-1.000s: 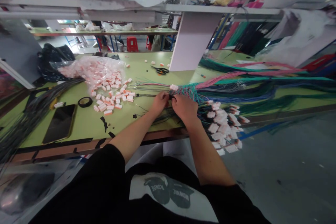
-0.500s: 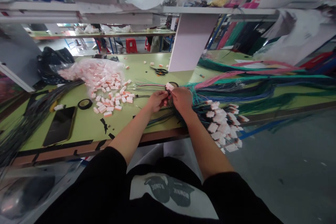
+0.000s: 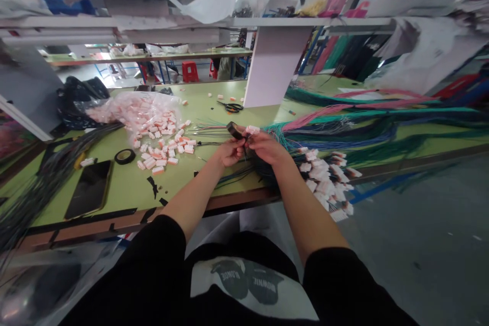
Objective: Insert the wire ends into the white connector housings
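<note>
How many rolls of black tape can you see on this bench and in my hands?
2. One roll is held up at your left hand; a second roll lies flat beside the phone. Others could be hidden from view.

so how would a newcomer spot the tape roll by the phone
On the green table, find the dark phone at the left. Just right of its far end lies the black tape roll, a round ring unlike the blocky white-and-orange connectors beside it.
</note>
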Action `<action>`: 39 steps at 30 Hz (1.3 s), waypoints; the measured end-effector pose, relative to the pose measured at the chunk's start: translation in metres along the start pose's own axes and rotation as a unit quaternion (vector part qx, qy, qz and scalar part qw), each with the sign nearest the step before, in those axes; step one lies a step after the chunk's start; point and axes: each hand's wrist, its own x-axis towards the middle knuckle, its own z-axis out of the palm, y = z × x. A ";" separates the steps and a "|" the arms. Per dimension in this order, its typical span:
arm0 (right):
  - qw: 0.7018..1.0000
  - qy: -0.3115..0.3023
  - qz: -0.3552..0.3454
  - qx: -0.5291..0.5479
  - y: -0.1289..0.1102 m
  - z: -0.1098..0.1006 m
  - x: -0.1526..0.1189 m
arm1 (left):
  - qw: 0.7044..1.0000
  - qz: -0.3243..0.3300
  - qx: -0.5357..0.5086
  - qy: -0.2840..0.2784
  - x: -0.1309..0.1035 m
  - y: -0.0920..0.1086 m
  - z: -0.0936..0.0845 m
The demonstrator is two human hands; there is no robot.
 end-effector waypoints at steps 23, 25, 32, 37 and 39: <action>0.836 0.086 -0.074 -0.536 -0.041 0.004 -0.008 | 0.930 0.215 0.294 -0.056 -0.014 0.006 -0.001; 0.857 0.072 -0.070 -0.505 -0.034 0.005 -0.011 | 0.912 0.239 0.333 0.010 -0.016 0.006 0.002; 0.782 0.025 -0.047 -0.620 -0.022 0.010 -0.020 | 0.830 0.292 0.449 0.154 -0.011 0.001 0.004; 0.657 0.019 -0.008 -0.754 -0.030 0.019 -0.010 | 0.779 0.315 0.511 0.179 -0.008 -0.002 0.003; 0.640 0.019 0.012 -0.768 -0.031 0.025 -0.006 | 0.771 0.312 0.518 0.201 -0.006 -0.003 0.002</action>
